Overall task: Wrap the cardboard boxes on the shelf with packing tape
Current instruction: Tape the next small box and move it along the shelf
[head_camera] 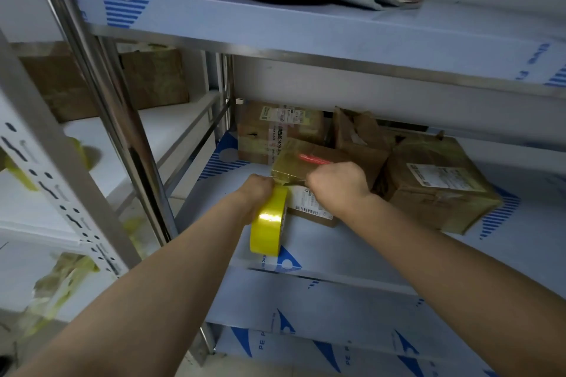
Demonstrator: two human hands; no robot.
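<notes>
The step in hand looks like severing the tape after a pass round the box (294, 164), which lies on the shelf (321, 248) with yellowish tape already shining over its top and near edge.

The left hand (257, 190) is at the box's near left corner, fingers curled round the yellow roll (268, 229), which hangs just below and in front of that corner. A short strip of tape seems to run from the roll to the box.

The right hand (338, 182) is clenched over the box's near right edge, gripping a red-handled cutter (311, 159) whose handle lies across the box top. I cannot tell whether it is a knife or scissors.

Behind the box stands a labelled box (266, 131), behind and to the right a torn box (358, 138), and further right a large box (438, 184) that already appears taped.

Next, I judge, the strip must be kept taut while the blade crosses it. The loose end then needs pressing flat on the box.
</notes>
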